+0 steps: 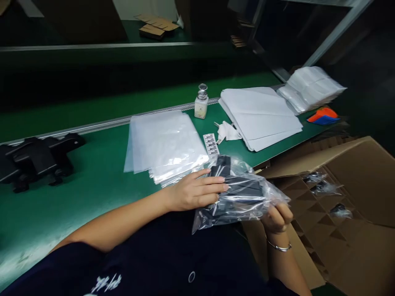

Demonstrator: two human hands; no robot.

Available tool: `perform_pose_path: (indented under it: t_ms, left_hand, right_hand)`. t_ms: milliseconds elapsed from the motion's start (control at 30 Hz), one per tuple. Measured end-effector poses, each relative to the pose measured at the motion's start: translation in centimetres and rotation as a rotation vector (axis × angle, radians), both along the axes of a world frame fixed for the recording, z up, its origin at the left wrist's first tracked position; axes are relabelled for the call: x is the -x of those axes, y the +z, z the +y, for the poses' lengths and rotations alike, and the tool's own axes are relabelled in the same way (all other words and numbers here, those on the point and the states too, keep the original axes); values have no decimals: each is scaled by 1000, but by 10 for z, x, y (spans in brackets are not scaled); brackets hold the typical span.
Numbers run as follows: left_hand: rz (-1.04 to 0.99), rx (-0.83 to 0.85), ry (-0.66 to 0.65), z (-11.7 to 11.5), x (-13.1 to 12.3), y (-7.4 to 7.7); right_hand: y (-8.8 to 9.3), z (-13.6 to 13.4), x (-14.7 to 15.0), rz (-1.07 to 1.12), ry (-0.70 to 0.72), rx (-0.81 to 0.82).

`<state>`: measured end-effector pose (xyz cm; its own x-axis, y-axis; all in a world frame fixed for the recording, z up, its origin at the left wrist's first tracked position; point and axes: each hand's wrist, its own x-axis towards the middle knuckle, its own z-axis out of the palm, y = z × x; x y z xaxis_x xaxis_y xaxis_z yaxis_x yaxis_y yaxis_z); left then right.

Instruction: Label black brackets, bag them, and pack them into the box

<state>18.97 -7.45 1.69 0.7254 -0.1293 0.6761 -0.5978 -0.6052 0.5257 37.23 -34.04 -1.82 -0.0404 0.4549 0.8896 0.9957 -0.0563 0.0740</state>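
Observation:
A black plastic part in a clear plastic bag [243, 196] is held over the near edge of the green table [77, 181]. My left hand [197, 191] lies on top of the bag with fingers stretched flat, pressing it. Beneath the bag's right end, my right hand [277, 218] curls its fingers around it from below; a thin bracelet is on that wrist.
A stack of clear bags [163, 142] lies just behind my left hand. A barcode label strip [211, 144], a small glass bottle [201, 102], white sheets [261, 117] and black parts [37, 158] sit on the table. A cardboard box with dividers [327, 197] stands at the right, holding bagged parts.

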Motion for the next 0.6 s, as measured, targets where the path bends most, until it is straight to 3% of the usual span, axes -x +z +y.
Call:
perform_pose_path:
  t_ms: [67,200,267,333,400,533,600]
  left_hand:
    - [99,110,9,-8,7,6]
    - [561,367,156,-20,12,9]
    - [669,382,98,-23,8,7]
    - [722,338,-26,-26,1,6]
    - [768,240,-109,-25,-5,5]
    - [825,75,-76,-15,-6,-3]
    - [820,72,-61,-13,-4,-11]
  right_hand:
    - [21,-3,8,64,8,126]
    - [65,-1,25,421,109,284]
    - [81,-7,32,646,163,263]
    - [95,-30,37,793,118,167]
    - [107,-70,36,815,-90,-27]
    - [122,-166,-6,559,-896,-495]
    - [120,-196,-46,493,-1311,-404]
